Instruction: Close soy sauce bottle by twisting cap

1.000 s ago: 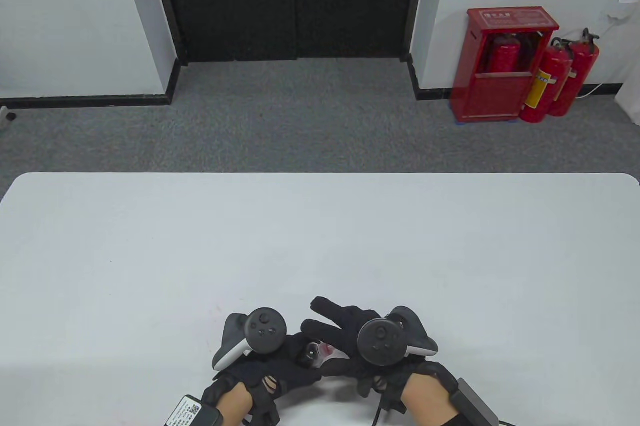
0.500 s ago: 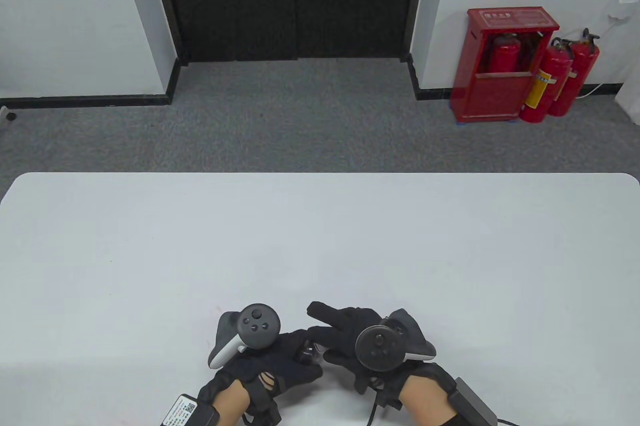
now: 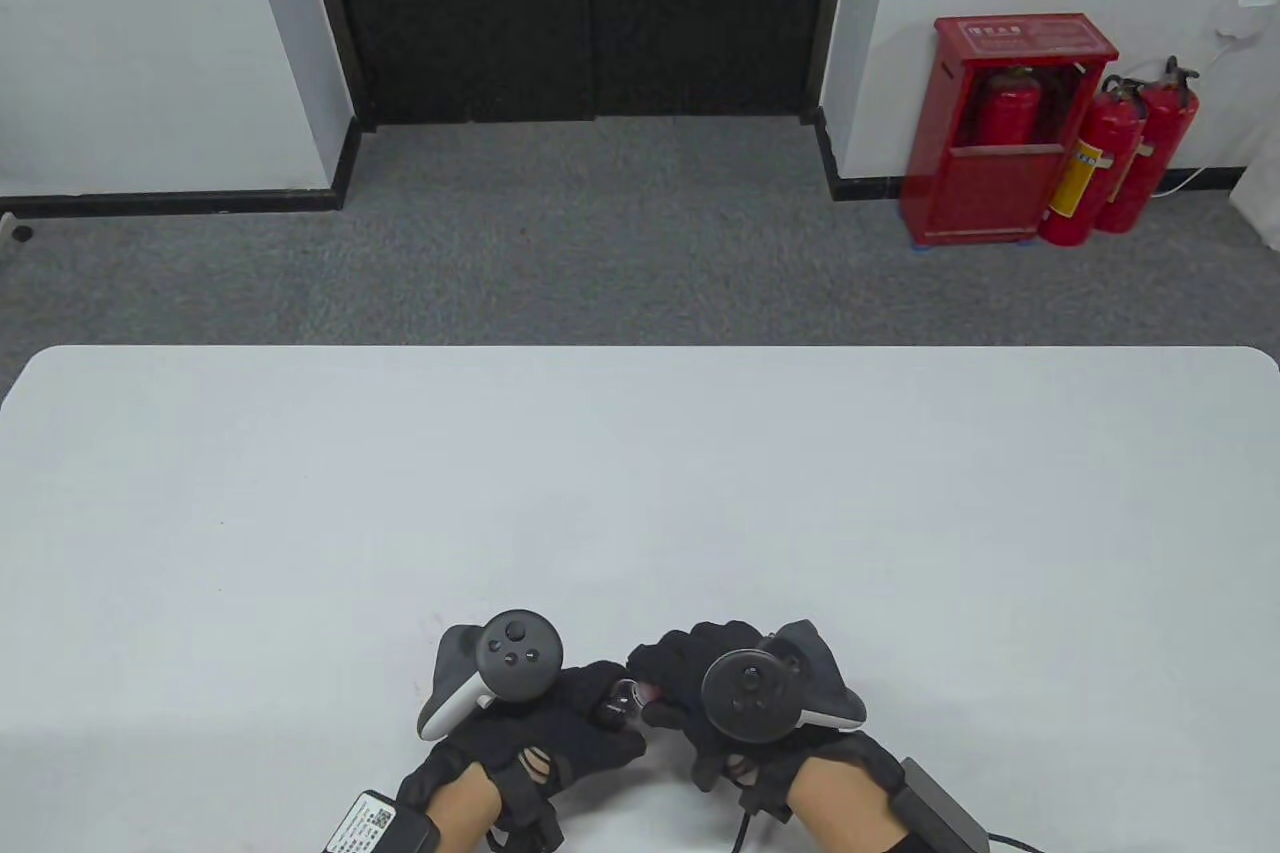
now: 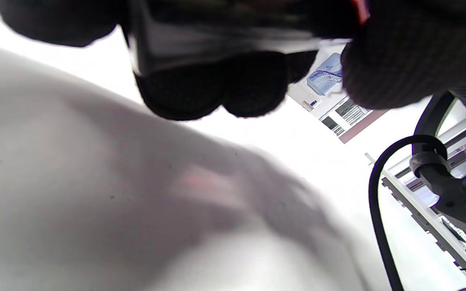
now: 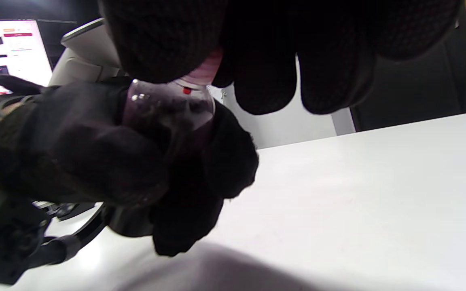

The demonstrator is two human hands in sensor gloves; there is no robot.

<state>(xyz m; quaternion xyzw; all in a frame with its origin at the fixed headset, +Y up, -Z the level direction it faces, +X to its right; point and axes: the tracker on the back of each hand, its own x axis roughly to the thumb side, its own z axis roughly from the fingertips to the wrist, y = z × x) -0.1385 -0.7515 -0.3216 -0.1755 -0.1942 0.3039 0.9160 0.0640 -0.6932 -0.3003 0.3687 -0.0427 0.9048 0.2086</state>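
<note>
A small soy sauce bottle (image 3: 620, 703) with dark liquid is held above the white table (image 3: 640, 493) near its front edge. My left hand (image 3: 585, 718) grips the bottle's body, fingers wrapped around it. My right hand (image 3: 660, 685) is curled over the neck and grips the reddish cap (image 3: 650, 692). In the right wrist view the bottle's clear shoulder (image 5: 168, 109) shows above my left hand (image 5: 75, 157), and the pink cap (image 5: 209, 66) sits between my right fingers (image 5: 164, 44). In the left wrist view the bottle (image 4: 217, 38) is a blur at the top, over my left fingers (image 4: 180, 95).
A black cable (image 4: 378, 226) hangs from my right wrist. A red extinguisher cabinet (image 3: 1010, 128) and two extinguishers (image 3: 1120, 153) stand on the grey floor beyond the table's far edge.
My right hand's outstretched fingers have curled in over the cap, and the hand has drawn slightly nearer and left. My left hand keeps its hold on the bottle.
</note>
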